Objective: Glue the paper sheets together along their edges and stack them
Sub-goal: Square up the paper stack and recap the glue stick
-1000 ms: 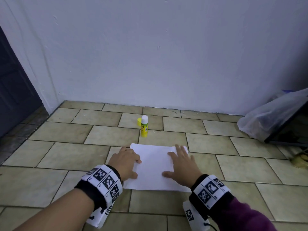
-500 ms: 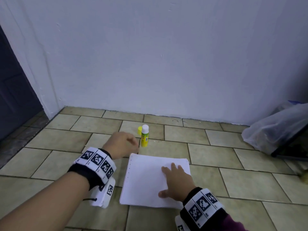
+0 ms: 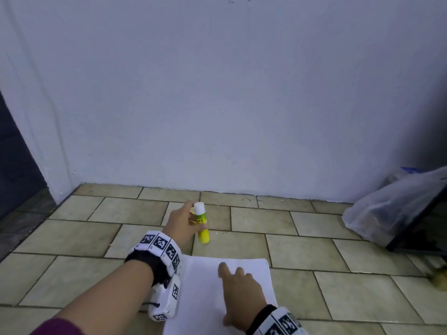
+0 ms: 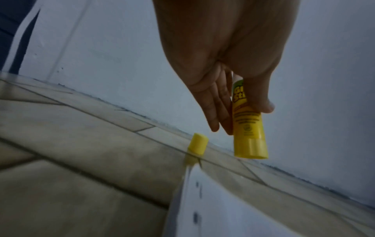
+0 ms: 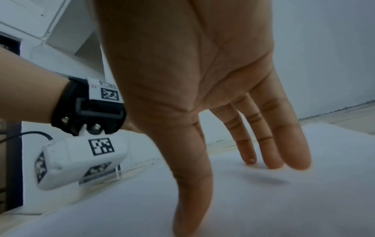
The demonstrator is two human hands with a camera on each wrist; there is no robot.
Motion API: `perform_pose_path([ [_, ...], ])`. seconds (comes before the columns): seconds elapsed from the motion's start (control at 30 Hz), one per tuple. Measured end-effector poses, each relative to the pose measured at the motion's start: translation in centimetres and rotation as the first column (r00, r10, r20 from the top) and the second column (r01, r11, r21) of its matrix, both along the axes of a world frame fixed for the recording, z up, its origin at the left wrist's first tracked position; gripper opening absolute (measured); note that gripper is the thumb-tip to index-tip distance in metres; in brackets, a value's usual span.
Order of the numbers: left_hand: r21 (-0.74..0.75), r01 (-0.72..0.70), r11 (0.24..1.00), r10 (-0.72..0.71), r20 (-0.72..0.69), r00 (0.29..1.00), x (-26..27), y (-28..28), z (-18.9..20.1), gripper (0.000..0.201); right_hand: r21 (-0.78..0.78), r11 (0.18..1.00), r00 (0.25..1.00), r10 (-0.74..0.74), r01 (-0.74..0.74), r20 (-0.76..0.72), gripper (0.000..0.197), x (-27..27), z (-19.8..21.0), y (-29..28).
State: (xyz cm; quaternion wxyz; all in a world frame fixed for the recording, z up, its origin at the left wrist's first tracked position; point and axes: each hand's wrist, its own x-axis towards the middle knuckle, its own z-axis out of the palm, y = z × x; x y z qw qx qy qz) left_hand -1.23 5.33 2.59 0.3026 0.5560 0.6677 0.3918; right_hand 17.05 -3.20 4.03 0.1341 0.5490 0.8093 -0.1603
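Head view: I've got my right hand (image 3: pixel 242 290) flat, fingers straight, pressing the paper sheets (image 3: pixel 205 298) on the tiled floor (image 3: pixel 314 250), and I'd keep that weight on so nothing skids. My left hand (image 3: pixel 180 224) pinches the glue stick (image 3: pixel 202 224), lifted just beyond the paper's far edge; next I'd tip it down onto the edge and run lightly. White paper, punched holes along its left side (cap (image 4: pixel 198 144) off, standing nearby); yellow tube, white tip.

Tiled floor (image 3: pixel 302 247), paper sheets (image 3: pixel 205 286), yellow cap (image 4: pixel 198 144)
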Motion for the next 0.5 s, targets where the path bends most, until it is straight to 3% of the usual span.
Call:
perform_pose_path([
  [0.17, 0.164, 0.034, 0.986, -0.075, 0.251, 0.965, -0.3, -2.3, 3.9, 0.064, -0.001, 1.0, 1.0, 0.013, -0.013, 0.001, 0.051, 0.5, 0.3, 0.2],
  [0.3, 0.21, -0.007, 0.978, -0.079, 0.398, 0.914, 0.0, -4.1, 5.4, 0.053, 0.042, 0.998, 0.999, 0.047, -0.046, -0.019, 0.03, 0.6, 0.5, 0.1],
  [0.5, 0.211, 0.011, 0.977, -0.118, 0.5, 0.858, 1.0, -6.1, 5.1, 0.052, -0.005, 0.995, 0.994, 0.102, -0.102, 0.032, 0.027, 0.5, 0.1, 0.1],
])
